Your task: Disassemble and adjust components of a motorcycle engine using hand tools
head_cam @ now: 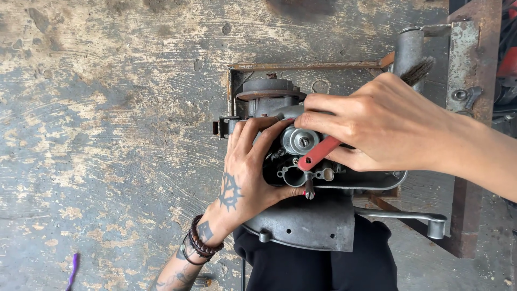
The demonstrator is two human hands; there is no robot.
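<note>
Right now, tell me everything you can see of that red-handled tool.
The red-handled tool is a brush: a flat red handle, plastic by the look, with worn dark bristles poking out past the knuckles. It lies tilted, the rounded handle end with a small hole pointing down-left over the grey engine part. The right hand wraps its middle; the handle end rests by a round silver cap. The left hand steadies the part and does not touch it.
</note>
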